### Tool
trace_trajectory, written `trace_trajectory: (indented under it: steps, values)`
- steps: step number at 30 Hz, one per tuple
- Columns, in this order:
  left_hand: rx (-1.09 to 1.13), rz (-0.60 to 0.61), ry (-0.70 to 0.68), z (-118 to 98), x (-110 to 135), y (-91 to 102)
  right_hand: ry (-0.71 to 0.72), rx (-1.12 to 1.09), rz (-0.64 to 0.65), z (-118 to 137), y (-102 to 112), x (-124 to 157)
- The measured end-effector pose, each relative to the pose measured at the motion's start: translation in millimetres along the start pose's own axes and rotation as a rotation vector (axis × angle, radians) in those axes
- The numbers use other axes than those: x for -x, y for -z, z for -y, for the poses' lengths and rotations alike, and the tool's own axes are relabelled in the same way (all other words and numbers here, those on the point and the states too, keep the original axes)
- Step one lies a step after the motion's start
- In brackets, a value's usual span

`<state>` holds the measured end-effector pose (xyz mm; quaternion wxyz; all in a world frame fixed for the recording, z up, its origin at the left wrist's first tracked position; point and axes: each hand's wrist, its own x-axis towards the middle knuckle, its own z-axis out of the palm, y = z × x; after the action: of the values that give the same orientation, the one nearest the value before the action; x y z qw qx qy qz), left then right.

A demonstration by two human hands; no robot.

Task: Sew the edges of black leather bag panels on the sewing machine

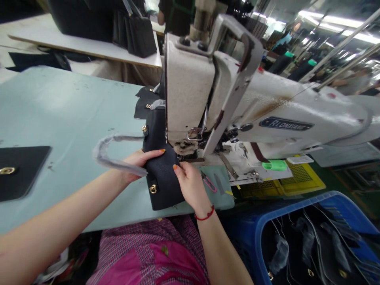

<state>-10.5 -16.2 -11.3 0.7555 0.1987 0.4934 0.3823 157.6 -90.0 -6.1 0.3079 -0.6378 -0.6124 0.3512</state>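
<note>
- My left hand [139, 161] is closed on the upper side of a dark leather bag [162, 178], and it grips the bag firmly. I see one orange nail on my fingers [162, 151] above the bag.
- My right hand [191, 186] is also closed on the bag and grips its side nearest the machine. A red string [206, 215] is around this wrist.
- The bag stands between my hands on a pale green table [59, 103]. Its far part reaches the presser foot [185, 148] of a sewing machine [285, 118], but I cannot tell exactly how it sits under the foot.
- A gold lock [153, 189] is on the bag, near its lower end.
- A strap [102, 154] wrapped in clear film makes a loop from the bag and lies across my left wrist.
- Pink snips [209, 183] lie on the table, just beside my right hand.
- A black panel [20, 170] with a gold lock lies on the table at the left, well apart from my hands. More dark panels [145, 103] lie behind the bag, beside the machine.
- A blue crate [297, 209] with dark straps inside stands low on my right, and a yellow tray [299, 178] is under the machine's end.
</note>
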Motion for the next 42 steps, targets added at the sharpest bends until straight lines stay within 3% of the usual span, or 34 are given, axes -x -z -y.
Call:
trace_trajectory:
  steps: [3,6,9,12,17,28,37,42]
  values:
    - [0.048,-0.041,0.01,11,10,-5.8,0.026,0.124,0.079,3,15,-4]
    - [0.171,-0.14,-0.062,33,19,-16.3,0.046,0.358,0.135,10,35,-9]
    - [0.283,-0.228,-0.136,55,25,-29.5,0.04,0.615,0.107,21,49,-13]
    - [0.385,-0.278,-0.141,68,27,-41.5,0.044,0.709,0.07,27,55,-17]
    - [0.454,-0.295,-0.185,73,28,-49.7,0.045,0.687,0.053,26,55,-20]
    - [0.369,-0.227,-0.181,75,36,-44.7,0.045,0.596,0.04,21,56,-22]
    - [0.136,-0.335,-0.235,63,51,-58.0,0.104,0.404,0.05,3,56,-25]
    - [0.26,-0.367,-0.234,65,44,-58.3,0.106,0.368,0.029,0,53,-26]
